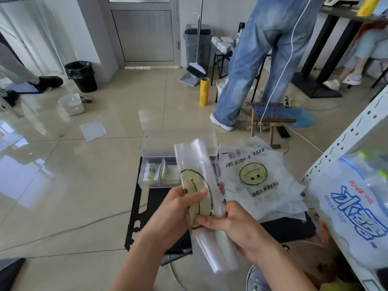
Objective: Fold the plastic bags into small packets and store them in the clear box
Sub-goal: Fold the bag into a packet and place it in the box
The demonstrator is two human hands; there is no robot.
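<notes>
Folded bag [197, 192] held in both hands
Tight grip: left hand [174, 208] and right hand [237, 225] both pinch it; clear box [147, 183] behind, spare bags [258, 177] beside.

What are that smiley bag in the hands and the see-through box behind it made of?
The folded bag looks like thin, glossy plastic film: translucent, creased, shiny along its folds. The clear box seems to be rigid transparent plastic, perhaps acrylic: flat, stiff walls with bright edges, and packets visible through them.
</notes>
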